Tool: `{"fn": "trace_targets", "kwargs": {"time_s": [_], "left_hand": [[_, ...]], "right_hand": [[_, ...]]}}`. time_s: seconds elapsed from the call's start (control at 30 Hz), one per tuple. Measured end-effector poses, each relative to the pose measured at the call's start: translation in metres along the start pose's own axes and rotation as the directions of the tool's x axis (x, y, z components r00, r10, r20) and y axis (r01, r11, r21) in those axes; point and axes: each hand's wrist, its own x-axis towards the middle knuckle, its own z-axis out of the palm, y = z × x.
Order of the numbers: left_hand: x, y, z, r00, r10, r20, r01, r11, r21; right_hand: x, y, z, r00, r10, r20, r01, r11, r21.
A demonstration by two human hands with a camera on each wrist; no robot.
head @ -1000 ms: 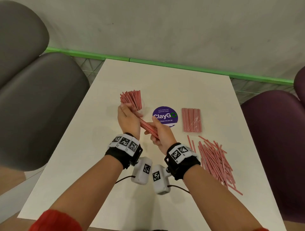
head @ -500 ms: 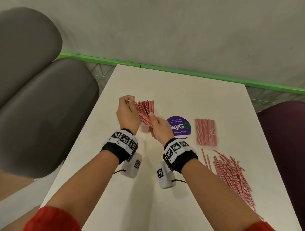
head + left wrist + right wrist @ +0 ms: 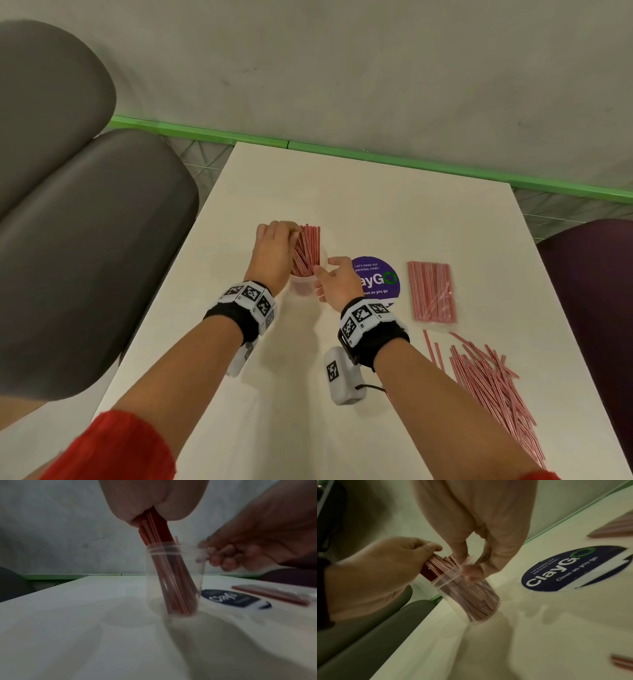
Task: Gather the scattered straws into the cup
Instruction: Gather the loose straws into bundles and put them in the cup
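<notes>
A clear plastic cup (image 3: 301,287) stands on the white table (image 3: 376,205), left of a round purple sticker (image 3: 380,277). A bundle of red-and-white straws (image 3: 308,250) stands tilted in it, lower ends on the cup's bottom (image 3: 180,609). My left hand (image 3: 291,233) grips the bundle's upper half from the left. My right hand (image 3: 325,270) is at the cup's right side; its thumb and forefinger pinch the cup's rim (image 3: 453,574). In the right wrist view, loose straws (image 3: 493,387) are out of frame; they lie scattered at the table's right front.
A flat pack of straws (image 3: 431,291) lies right of the sticker. A grey chair (image 3: 85,257) stands at the table's left edge, a dark purple chair (image 3: 599,291) at its right. A wall with a green strip (image 3: 376,157) runs behind the table.
Both hands held the bundle above the table. Now the left hand has lowered it into the cup, and the right hand has let go and moved to the rim.
</notes>
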Motion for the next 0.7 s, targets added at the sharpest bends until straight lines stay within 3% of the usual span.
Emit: {"fn": "trace_targets", "kwargs": {"time_s": [0.13, 0.33, 0.5, 0.6, 0.7], "left_hand": [[-0.014, -0.008, 0.011, 0.988, 0.147, 0.037, -0.151, 0.975, 0.163], [-0.017, -0.003, 0.003, 0.99, 0.097, 0.1, -0.111, 0.984, 0.14], [-0.027, 0.012, -0.006, 0.995, 0.065, -0.078, -0.066, 0.998, -0.017], [-0.045, 0.027, -0.005, 0.981, 0.088, -0.173, -0.106, 0.989, -0.098], [-0.073, 0.048, 0.005, 0.992, 0.09, -0.092, -0.108, 0.971, -0.214]], "right_hand": [[0.001, 0.001, 0.002, 0.999, 0.018, 0.027, -0.02, 0.995, 0.096], [0.0, -0.002, 0.001, 0.999, 0.023, 0.034, -0.026, 0.995, 0.1], [-0.01, -0.001, -0.013, 0.999, 0.031, 0.007, -0.032, 0.984, 0.173], [-0.02, 0.005, -0.027, 0.998, 0.047, -0.043, -0.038, 0.98, 0.196], [-0.033, 0.02, -0.048, 0.995, 0.068, -0.071, -0.053, 0.979, 0.197]]}}
